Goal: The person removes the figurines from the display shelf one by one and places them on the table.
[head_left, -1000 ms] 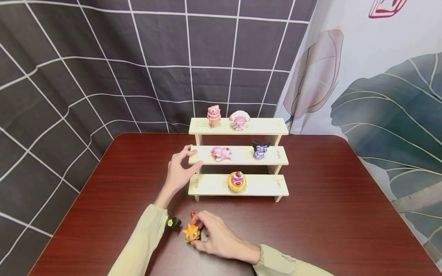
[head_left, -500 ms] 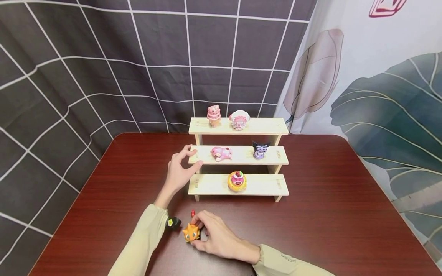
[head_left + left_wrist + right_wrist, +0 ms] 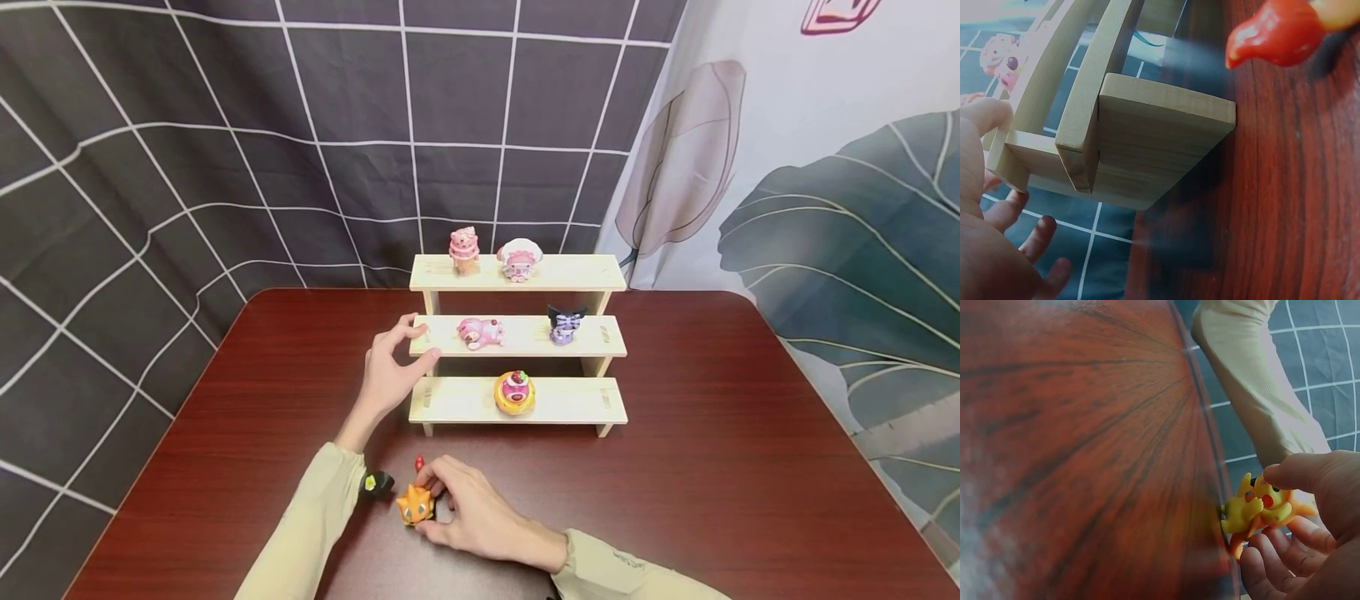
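My left hand grips the left end of the middle board of a three-step wooden shelf; in the left wrist view thumb and fingers lie around the board's end. Low in the head view, my right hand pinches a small orange figure between thumb and fingers at the table. The right wrist view shows yellow and orange parts of the held figure. Just left of it lies a dark object with a yellow flower. The red tip shows behind the orange figure, large in the left wrist view.
On the top board stand a pink figure and a white-hooded figure. The middle board bears a lying pink figure and a purple-black one. A yellow-ringed figure sits on the lowest board. A gridded curtain hangs behind the table.
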`<control>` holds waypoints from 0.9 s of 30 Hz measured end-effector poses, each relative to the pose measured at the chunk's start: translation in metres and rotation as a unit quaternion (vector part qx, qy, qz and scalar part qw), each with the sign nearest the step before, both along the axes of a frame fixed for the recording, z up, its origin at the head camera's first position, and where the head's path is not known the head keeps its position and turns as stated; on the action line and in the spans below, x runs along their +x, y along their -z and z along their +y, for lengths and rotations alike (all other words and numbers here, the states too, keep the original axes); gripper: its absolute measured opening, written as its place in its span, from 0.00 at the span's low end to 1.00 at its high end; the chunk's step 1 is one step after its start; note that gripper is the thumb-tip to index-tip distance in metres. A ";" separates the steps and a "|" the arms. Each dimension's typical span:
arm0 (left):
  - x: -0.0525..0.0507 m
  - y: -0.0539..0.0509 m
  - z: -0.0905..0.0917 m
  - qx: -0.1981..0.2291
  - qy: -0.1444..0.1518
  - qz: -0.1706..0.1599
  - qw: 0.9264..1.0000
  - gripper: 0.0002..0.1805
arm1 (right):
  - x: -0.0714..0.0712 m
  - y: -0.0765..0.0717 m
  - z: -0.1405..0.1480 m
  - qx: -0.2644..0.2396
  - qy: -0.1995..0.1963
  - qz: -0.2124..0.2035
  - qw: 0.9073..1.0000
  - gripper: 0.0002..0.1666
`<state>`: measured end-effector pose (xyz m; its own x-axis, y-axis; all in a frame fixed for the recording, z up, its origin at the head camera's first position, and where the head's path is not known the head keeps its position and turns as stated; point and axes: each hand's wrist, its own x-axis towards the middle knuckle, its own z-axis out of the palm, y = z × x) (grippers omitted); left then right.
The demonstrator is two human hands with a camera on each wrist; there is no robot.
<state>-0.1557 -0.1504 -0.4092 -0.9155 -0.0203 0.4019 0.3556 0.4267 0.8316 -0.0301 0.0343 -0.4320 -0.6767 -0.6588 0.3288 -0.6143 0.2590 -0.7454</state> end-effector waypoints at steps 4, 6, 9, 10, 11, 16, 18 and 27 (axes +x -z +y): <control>0.000 0.000 0.000 0.001 -0.001 0.001 1.000 0.21 | -0.001 -0.002 0.003 -0.005 0.006 0.011 1.000 0.27; -0.001 0.000 0.000 0.000 -0.001 0.001 1.000 0.21 | -0.002 -0.005 0.005 -0.011 0.009 0.018 1.000 0.27; -0.001 -0.001 0.001 0.000 -0.001 0.001 1.000 0.21 | -0.004 -0.010 0.010 -0.026 0.013 0.026 0.999 0.26; -0.001 -0.001 0.001 0.000 -0.001 0.000 1.000 0.21 | -0.006 -0.012 0.012 -0.031 0.013 0.028 0.999 0.26; -0.001 -0.001 0.001 0.000 -0.002 -0.001 1.000 0.21 | -0.007 -0.014 0.014 -0.036 0.012 0.029 0.999 0.26; 0.000 -0.003 0.000 0.000 0.000 -0.006 1.000 0.22 | -0.017 -0.028 0.026 -0.059 0.012 0.048 0.997 0.25; 0.000 -0.003 0.000 0.002 0.001 -0.005 1.000 0.22 | -0.022 -0.035 0.032 -0.065 0.015 0.054 0.996 0.25; 0.000 -0.002 0.000 0.007 0.000 -0.004 1.000 0.20 | -0.049 -0.073 0.060 -0.088 0.032 0.064 0.994 0.21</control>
<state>-0.1554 -0.1499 -0.4073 -0.9186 -0.0258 0.3943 0.3489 0.4152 0.8401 -0.0791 0.0945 -0.3588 -0.6603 -0.5409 0.5210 -0.6934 0.1727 -0.6996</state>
